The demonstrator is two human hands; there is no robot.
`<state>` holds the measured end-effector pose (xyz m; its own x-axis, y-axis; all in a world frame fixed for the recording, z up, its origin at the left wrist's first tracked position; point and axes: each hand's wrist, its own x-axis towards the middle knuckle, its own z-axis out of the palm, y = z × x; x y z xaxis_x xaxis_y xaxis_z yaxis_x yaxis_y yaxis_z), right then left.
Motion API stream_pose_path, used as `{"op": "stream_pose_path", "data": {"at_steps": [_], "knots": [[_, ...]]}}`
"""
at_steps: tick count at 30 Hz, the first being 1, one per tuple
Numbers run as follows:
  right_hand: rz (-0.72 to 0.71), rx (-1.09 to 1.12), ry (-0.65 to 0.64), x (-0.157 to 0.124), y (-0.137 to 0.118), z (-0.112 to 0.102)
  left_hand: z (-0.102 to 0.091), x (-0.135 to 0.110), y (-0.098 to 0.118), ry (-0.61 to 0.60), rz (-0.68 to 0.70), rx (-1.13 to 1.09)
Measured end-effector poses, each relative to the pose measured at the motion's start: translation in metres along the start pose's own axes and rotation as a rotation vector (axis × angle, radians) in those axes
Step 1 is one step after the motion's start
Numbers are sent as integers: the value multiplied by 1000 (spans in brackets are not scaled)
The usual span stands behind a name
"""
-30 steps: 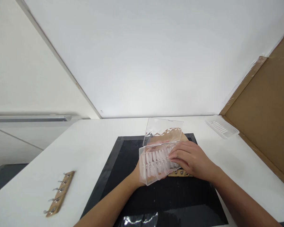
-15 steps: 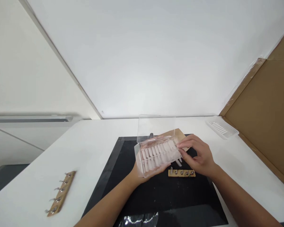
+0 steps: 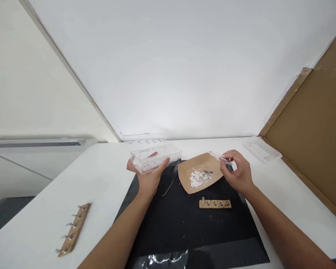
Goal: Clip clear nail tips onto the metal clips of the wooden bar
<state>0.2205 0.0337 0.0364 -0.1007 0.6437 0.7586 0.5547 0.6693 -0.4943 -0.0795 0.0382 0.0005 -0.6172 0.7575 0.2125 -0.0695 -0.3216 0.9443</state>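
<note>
"Clear plastic box (image 3: 154,162): how is it held?"

"Its base is cradled in the left hand (image 3: 149,181), between thumb and fingers; the lid (image 3: 144,139) is raised beyond."

"And the right hand (image 3: 238,172)?"

"Thin translucent pieces (image 3: 217,155) are pinched in its fingertips, pointed leftward near the far-right corner of a brown tray (image 3: 189,168)."

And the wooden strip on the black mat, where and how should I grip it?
Perhaps by its long edges, coming from the near side: the wooden strip lies flat and narrow, fittings stand along its top, and the brown tray sits beyond it.
</note>
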Motion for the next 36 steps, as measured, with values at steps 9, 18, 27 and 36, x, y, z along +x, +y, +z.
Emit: {"op": "stream_pose_path", "data": {"at_steps": [9, 18, 27, 36], "knots": [[96, -64, 16, -2, 11, 3, -9, 14, -8, 38, -38, 19], [124, -66, -1, -3, 14, 5, -21, 34, -9, 138, -53, 246], [130, -88, -33, -4, 16, 6, -34, 44, -11, 156, -90, 595], [88, -109, -46, -6, 12, 9, -29, 34, 0, 160, 59, 844]]}}
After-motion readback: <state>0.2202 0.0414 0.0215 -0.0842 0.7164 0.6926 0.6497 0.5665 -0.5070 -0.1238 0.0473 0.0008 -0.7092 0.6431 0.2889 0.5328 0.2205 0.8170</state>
